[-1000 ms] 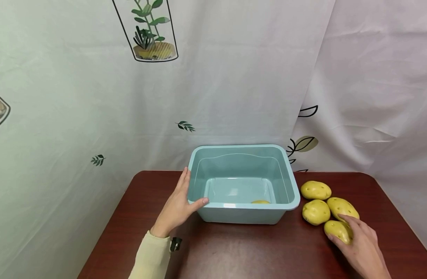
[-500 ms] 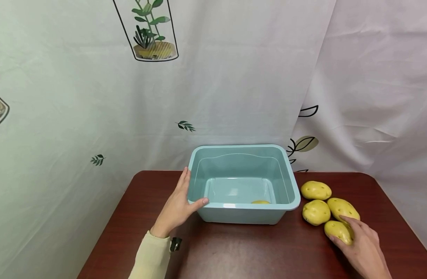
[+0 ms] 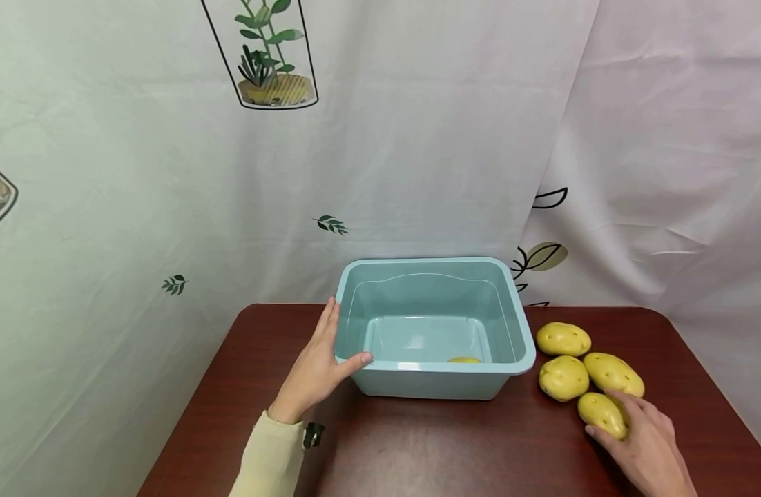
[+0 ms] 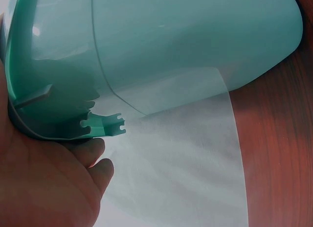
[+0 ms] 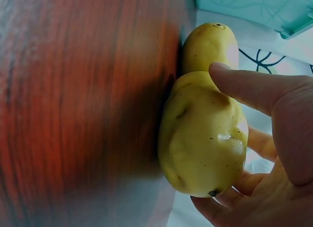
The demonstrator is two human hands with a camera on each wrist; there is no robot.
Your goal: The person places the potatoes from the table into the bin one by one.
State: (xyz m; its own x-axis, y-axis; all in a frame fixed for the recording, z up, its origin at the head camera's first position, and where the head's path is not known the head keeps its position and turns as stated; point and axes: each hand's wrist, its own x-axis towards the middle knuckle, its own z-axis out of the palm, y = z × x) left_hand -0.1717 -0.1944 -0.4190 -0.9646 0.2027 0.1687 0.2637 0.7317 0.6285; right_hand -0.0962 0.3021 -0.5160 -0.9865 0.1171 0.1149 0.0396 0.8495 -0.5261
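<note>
At the near left corner of a light blue plastic basin, my left hand rests with fairly straight fingers along the side and the thumb over the front rim. The left wrist view has this left hand right at the basin's rim. To the right, my right hand holds the nearest yellow potato between thumb and curled fingers. In the right wrist view that potato sits close to the tabletop, thumb on one side, fingers on the other. Part of one potato shows inside the basin; the front wall hides the rest.
Three more potatoes cluster beside the basin: a rear one, a round one and a right one. The dark red wooden table backs onto a printed white cloth. A black clip shows at my left wrist.
My right hand's fingers and thumb have shifted slightly around the nearest potato. The potato at the right has nudged a little to the right. The left hand and basin stay put.
</note>
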